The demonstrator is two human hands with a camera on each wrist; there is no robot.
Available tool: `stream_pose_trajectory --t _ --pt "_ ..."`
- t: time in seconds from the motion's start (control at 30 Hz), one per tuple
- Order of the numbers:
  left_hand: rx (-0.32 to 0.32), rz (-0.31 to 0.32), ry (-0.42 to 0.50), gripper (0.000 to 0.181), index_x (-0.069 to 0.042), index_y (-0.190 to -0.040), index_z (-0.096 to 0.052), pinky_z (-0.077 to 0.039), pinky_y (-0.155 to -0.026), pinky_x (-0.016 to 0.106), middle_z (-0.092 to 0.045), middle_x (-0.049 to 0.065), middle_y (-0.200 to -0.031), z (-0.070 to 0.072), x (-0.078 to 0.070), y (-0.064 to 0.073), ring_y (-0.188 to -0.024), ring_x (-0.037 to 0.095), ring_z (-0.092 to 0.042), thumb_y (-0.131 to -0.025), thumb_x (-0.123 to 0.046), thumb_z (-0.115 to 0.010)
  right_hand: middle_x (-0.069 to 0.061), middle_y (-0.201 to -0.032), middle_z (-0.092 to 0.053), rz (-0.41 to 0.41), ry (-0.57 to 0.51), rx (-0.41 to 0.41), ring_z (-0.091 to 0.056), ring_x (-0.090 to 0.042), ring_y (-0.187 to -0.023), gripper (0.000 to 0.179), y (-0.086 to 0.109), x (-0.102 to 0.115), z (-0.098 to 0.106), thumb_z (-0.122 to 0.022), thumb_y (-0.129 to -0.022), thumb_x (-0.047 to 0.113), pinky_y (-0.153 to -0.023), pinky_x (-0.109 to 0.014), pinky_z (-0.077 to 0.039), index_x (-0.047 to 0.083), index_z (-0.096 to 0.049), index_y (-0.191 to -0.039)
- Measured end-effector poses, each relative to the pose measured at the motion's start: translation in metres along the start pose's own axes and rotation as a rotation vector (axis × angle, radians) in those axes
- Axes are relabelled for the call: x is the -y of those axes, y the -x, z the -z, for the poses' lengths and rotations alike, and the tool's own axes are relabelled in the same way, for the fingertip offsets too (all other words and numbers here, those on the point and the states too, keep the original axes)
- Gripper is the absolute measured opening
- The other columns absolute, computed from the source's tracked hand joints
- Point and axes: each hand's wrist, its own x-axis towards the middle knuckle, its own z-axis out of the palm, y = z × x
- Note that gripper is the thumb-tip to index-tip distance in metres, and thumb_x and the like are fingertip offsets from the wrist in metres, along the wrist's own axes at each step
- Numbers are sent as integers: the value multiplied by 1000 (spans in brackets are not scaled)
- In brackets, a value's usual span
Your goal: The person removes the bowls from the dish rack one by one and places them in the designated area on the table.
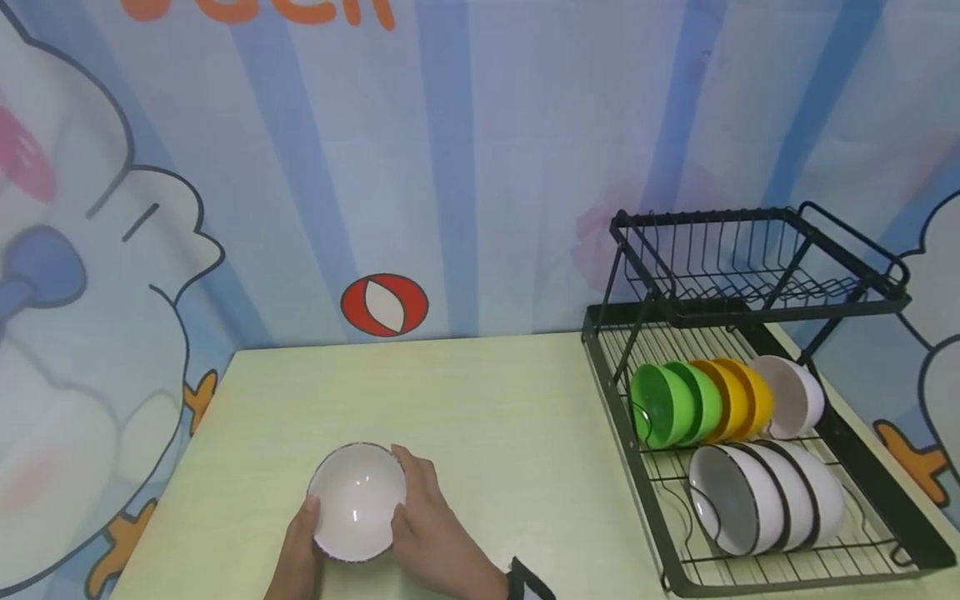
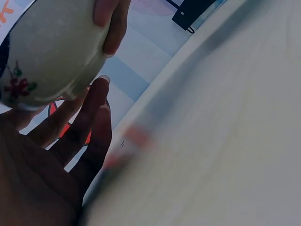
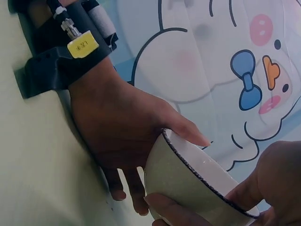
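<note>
A white bowl (image 1: 358,500) with a thin dark rim is held between both hands, its inside facing up toward the head camera. A small red flower with green leaves decorates its outside in the left wrist view. My right hand (image 1: 438,521) pinches the wall at the right, thumb and fingers on either side of the rim in the right wrist view. On the other side, my left hand (image 1: 297,550) holds the bowl with its thumb (image 3: 186,129) over the rim. Its other fingers (image 2: 96,113) spread loosely below the bowl, near its foot.
A black two-tier dish rack (image 1: 637,500) stands on the table (image 1: 480,400) at the right. In its lower tier are green bowls (image 1: 660,408), yellow bowls (image 1: 731,400), a white bowl (image 1: 795,400) and several dark-rimmed white bowls (image 1: 735,500). Behind hangs a printed cloth (image 1: 510,167).
</note>
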Motion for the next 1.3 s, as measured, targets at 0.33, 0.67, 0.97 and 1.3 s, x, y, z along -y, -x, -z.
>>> stream_pose_trajectory --t 0.33,0.67,0.97,1.3 --pt "-22 50 49 73 9 -153 -20 -14 -117 73 -74 13 -94 -1 -5 1 -79 -3 -65 -105 -46 -22 -22 -153 -28 14 35 34 -37 -44 -142 64 0 -2 -6 -36 -98 1 -110 -57 -44 5 -14 -157" --pt "-38 85 64 64 5 -155 -20 -43 -103 22 -75 -2 -89 0 -4 0 -80 4 -69 -105 -35 -28 -23 -157 -24 -17 29 55 -32 -46 -145 64 0 -7 -12 -38 -101 5 -114 -59 -38 4 -10 -158" --pt "-61 79 19 67 7 -156 -5 -22 -121 61 -28 37 -154 -3 -8 -2 -137 52 -41 -102 -25 -28 -17 -163 -20 -36 49 46 -28 -40 -149 65 -1 -7 -12 -36 -101 9 -117 -58 -35 8 -9 -159" --pt "-77 109 -58 64 1 -157 -12 -26 -120 60 -21 30 -160 -8 -11 -10 -146 50 -27 -100 -20 -31 -19 -158 -29 111 201 -50 -30 -41 -146 62 -5 -8 -7 -46 -97 15 -113 -64 -39 4 -25 -154"
